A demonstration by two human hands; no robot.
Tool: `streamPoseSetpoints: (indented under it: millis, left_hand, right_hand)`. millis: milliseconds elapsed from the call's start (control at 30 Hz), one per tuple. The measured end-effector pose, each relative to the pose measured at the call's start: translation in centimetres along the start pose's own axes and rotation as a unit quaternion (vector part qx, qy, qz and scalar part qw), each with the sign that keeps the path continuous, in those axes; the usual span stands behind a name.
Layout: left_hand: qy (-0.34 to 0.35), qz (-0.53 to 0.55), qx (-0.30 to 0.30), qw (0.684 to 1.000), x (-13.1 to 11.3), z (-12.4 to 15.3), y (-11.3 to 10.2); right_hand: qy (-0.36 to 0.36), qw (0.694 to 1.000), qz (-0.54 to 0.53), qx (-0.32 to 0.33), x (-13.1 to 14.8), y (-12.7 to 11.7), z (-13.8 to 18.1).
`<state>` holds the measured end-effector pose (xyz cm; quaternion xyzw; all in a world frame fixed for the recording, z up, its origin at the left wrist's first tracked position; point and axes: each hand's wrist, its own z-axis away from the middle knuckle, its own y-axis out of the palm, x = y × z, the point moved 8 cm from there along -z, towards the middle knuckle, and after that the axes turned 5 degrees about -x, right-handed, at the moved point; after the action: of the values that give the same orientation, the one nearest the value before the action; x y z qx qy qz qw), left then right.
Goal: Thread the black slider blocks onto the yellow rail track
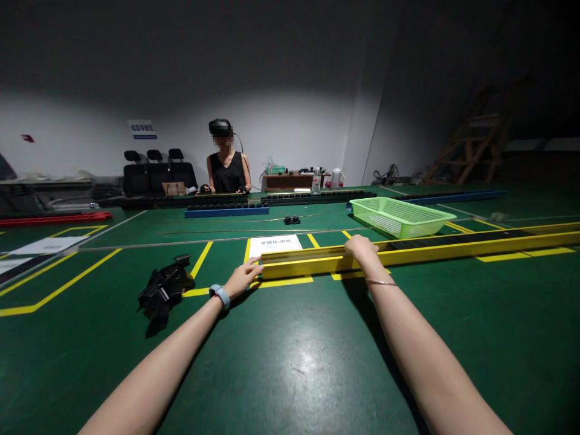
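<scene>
A long yellow channel rail (308,264) lies across the green table and runs off to the right. At its near left end is my left hand (242,279), with a blue watch band on the wrist; its fingertips grip the rail's end. My right hand (362,249) is closed over the rail farther along, its fingertips hidden inside or behind the channel. Black pieces (408,243) sit in the channel to the right of that hand. Left of my left hand lies a loose pile of black plastic parts (165,290).
Behind the rail stand a light green basket (403,217) and a white printed sheet (275,243). Two small black pieces (292,220) lie farther back, near thin rods. Blue rails (226,212) lie at the far side, where a person (229,172) in a headset works.
</scene>
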<state>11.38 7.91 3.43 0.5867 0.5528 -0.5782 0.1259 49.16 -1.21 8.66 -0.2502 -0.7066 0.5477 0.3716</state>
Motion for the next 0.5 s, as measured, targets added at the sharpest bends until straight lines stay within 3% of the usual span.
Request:
streamPoseSetpoints:
  millis: [133, 233, 300, 400, 500]
  left_hand:
    - [0.004, 0.006, 0.0, 1.0, -0.1, -0.1, 0.1]
    - [0.005, 0.007, 0.008, 1.0, 0.1, -0.1, 0.2]
    - [0.003, -0.001, 0.01, 1.0, 0.2, -0.1, 0.2]
    - [0.002, -0.011, 0.002, 1.0, 0.3, -0.1, 0.1]
    - [0.005, -0.011, -0.002, 1.0, 0.3, -0.1, 0.0]
  right_hand:
    - [-0.073, 0.995, 0.015, -0.065, -1.3, 0.3, 1.7]
    - [-0.267, 0.938, 0.057, -0.214, -1.5, -0.2, 3.7]
    - [-0.36, 0.894, 0.047, -0.263, -2.1, 0.0, 4.9]
    - [-0.438, 0.843, 0.01, -0.312, -2.5, -0.2, 6.3]
    - [-0.481, 0.823, -0.014, -0.304, -1.9, -0.1, 6.7]
